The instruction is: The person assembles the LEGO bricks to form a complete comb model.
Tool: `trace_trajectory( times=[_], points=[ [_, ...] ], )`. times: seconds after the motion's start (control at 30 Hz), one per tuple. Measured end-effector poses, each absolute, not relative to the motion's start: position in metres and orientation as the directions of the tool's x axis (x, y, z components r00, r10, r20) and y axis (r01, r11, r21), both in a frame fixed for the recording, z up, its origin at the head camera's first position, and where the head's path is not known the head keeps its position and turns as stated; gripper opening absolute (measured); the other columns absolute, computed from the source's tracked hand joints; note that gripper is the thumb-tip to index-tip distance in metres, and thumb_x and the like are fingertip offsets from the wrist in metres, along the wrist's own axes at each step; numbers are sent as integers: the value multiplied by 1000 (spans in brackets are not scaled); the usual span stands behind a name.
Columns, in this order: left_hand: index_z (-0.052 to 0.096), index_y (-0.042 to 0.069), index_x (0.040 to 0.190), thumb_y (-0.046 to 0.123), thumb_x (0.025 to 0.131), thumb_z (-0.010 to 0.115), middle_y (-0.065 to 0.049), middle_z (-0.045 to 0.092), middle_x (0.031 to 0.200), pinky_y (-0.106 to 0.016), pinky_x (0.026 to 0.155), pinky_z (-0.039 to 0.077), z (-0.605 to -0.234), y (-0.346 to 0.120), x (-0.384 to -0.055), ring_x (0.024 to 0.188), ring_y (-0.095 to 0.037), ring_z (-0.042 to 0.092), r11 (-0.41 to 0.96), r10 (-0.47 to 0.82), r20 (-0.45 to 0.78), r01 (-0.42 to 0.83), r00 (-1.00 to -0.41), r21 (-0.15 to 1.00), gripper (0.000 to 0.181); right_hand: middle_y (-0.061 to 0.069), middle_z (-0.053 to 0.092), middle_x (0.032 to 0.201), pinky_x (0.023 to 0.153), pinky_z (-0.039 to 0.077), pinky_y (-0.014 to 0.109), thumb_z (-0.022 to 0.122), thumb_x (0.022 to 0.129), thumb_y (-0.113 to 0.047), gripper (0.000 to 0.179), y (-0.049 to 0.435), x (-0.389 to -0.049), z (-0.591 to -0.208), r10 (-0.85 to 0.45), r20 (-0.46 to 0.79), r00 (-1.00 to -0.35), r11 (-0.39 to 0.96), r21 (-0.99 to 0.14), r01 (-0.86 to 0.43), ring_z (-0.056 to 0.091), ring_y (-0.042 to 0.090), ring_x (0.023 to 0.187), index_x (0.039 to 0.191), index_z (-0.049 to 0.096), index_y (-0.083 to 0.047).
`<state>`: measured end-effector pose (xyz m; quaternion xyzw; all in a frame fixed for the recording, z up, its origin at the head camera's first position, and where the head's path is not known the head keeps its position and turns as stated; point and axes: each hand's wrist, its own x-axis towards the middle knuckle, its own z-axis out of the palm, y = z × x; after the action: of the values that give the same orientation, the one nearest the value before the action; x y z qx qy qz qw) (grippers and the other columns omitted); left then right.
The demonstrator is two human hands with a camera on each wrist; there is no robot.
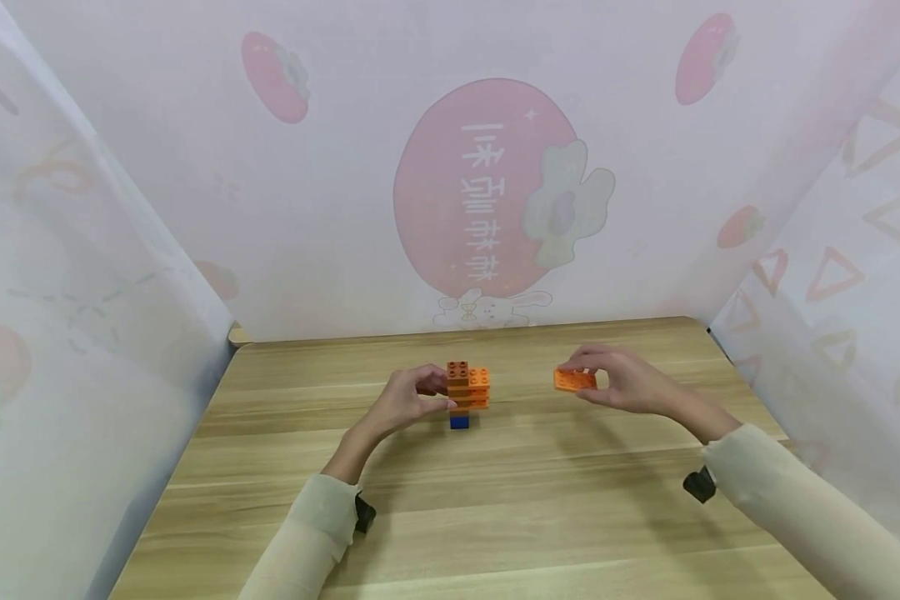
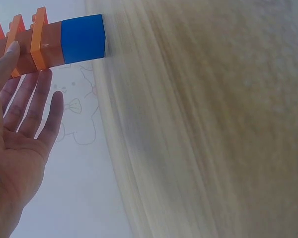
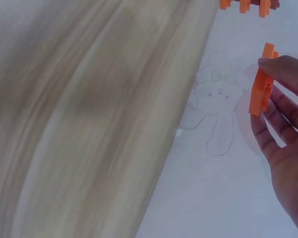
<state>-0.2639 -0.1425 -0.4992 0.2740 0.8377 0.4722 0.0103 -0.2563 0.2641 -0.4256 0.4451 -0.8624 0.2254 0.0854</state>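
A tower of toy building bricks (image 1: 457, 372) stands upright on the table, brown bricks alternating with thin orange ones. Its bottom is a blue brick (image 2: 83, 38). The orange bricks (image 1: 480, 378) stick out to the right as layered shelves. My left hand (image 1: 403, 402) holds the tower from the left side, thumb on the near face and fingers behind. To the right, apart from the tower, my right hand (image 1: 621, 380) pinches a thin orange brick (image 3: 260, 87) between thumb and fingers. This piece is held above the table, its studs visible.
The wooden table (image 1: 450, 508) runs up to a white printed curtain (image 1: 330, 217) at the back. More printed sheets hang along the left and right sides. A black wrist device (image 1: 700, 484) shows under the right sleeve, and another (image 1: 364, 514) by the left sleeve.
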Motion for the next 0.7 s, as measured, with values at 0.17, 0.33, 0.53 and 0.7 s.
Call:
trace_trajectory(
  times=[0.17, 0.33, 0.53, 0.7],
  points=[
    [73, 7, 120, 15, 89, 88, -8, 79, 111, -42, 89, 62, -500, -143, -264, 97, -20, 76, 403, 468, 246, 452, -849, 796, 36, 4, 74, 117, 82, 61, 41, 89, 85, -7, 43, 247, -256, -412, -738, 324, -591, 507, -313, -804, 69, 18, 99, 127, 77, -9],
    [73, 7, 120, 15, 88, 89, -7, 79, 111, -42, 89, 63, -500, -142, -265, 99, -23, 76, 407, 463, 233, 439, -855, 801, 36, 3, 74, 116, 82, 60, 40, 88, 86, -9, 42, 231, -258, -403, -754, 342, -561, 477, -303, -825, 69, 17, 97, 127, 77, -9],
    [72, 6, 120, 15, 89, 88, -8, 79, 111, -41, 87, 63, -500, -142, -265, 99, -26, 76, 393, 466, 233, 436, -853, 810, 36, 5, 74, 114, 83, 60, 41, 87, 87, -9, 40, 212, -262, -399, -778, 380, -501, 422, -274, -864, 68, 18, 98, 126, 76, -7],
    [72, 6, 121, 12, 89, 88, -9, 78, 111, -37, 87, 64, -501, -142, -265, 101, -28, 76, 382, 464, 233, 430, -855, 818, 36, 4, 74, 114, 80, 60, 40, 86, 90, -12, 38, 196, -267, -395, -799, 387, -461, 375, -280, -884, 67, 18, 95, 126, 76, -7]
  ],
)
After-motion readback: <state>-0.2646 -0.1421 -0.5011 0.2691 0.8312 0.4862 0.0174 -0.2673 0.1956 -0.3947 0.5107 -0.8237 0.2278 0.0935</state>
